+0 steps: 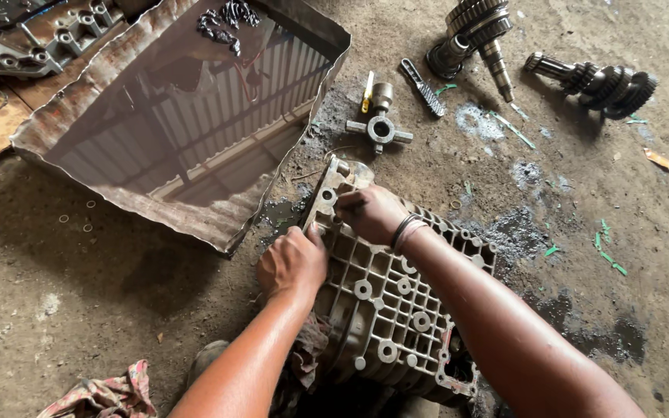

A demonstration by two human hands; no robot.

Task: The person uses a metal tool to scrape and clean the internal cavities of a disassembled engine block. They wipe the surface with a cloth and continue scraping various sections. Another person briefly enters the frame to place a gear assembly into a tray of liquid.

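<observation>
A grey ribbed metal gearbox casing [393, 302] lies on the dirty concrete floor in front of me. My left hand [292, 263] grips the casing's left edge near its far end. My right hand [371, 214], with bands on the wrist, rests on the casing's far top corner, fingers curled against the flange; whether it holds a small tool is hidden. Both forearms reach in from the bottom of the view.
A dented sheet-metal tray of dark liquid [187, 116] sits at the left, close to the casing. A cross-shaped joint [380, 128], a toothed bar [423, 87] and two gear shafts [475, 35] [598, 81] lie beyond. A rag [102, 396] is at bottom left.
</observation>
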